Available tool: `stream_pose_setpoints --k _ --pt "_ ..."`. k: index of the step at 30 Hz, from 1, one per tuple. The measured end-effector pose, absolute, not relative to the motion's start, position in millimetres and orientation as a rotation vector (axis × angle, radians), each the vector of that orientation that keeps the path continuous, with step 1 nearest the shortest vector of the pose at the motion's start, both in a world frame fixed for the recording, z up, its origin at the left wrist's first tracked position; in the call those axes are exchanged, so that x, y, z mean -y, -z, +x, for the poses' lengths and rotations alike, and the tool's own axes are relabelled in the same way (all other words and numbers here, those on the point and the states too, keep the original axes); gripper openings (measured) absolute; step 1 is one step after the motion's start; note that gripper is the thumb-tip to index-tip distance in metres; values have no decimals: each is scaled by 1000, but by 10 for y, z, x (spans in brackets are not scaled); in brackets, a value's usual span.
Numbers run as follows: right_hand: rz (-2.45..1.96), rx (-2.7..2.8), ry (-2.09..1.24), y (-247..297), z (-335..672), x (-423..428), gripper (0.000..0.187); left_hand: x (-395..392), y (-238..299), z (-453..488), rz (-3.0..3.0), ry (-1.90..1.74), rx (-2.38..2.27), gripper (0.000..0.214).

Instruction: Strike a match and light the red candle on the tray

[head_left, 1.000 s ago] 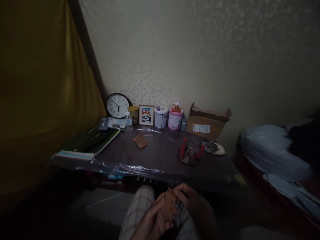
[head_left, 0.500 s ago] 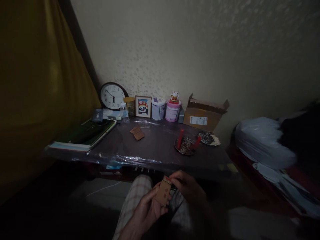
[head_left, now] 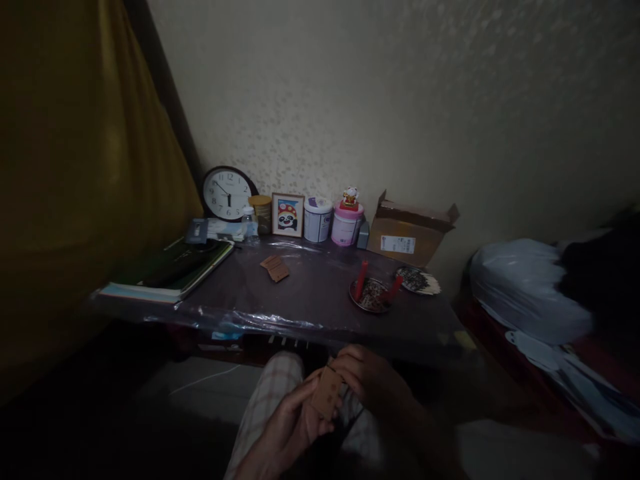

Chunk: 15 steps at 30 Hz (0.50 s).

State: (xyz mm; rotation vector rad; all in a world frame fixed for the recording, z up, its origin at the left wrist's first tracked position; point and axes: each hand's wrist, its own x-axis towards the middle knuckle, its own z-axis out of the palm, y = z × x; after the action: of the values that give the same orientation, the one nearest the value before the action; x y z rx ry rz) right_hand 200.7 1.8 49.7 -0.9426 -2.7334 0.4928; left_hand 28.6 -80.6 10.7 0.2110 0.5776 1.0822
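Low in the head view, over my lap, my left hand (head_left: 295, 417) grips a small brown cardboard matchbook (head_left: 327, 393), thumb along its left side and fingers behind it. Dark round marks show on its face. My right hand (head_left: 367, 380) has its fingers bent together at the matchbook's top edge, covering the upper right corner. Whether a match is between those fingers is hidden. On the table in front lies another flat piece of brown cardboard (head_left: 275, 268). A metal dish (head_left: 371, 308) to the right holds two red candles, one upright (head_left: 361, 280) and one leaning (head_left: 394, 289).
A second plate (head_left: 419, 281) bears many matchsticks, some blackened. Along the wall stand a clock (head_left: 229, 193), a framed panda picture (head_left: 287, 215), two tubs (head_left: 317, 221) and an open cardboard box (head_left: 410, 233). Books (head_left: 170, 270) lie left on the plastic-covered table (head_left: 310, 287).
My right hand has shifted over the matchbook's top. The red strip and row of match heads that showed there are now out of sight.
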Motion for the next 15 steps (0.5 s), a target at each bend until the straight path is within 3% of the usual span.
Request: stream_pose_setpoints --k 8,15 --pt "-807 2403 -567 -572 2059 -67 17 790 -85 281 147 -1081 -556 24" --pt "-716 2515 -573 -530 2028 -69 20 824 -109 283 211 -1065 -596 24"
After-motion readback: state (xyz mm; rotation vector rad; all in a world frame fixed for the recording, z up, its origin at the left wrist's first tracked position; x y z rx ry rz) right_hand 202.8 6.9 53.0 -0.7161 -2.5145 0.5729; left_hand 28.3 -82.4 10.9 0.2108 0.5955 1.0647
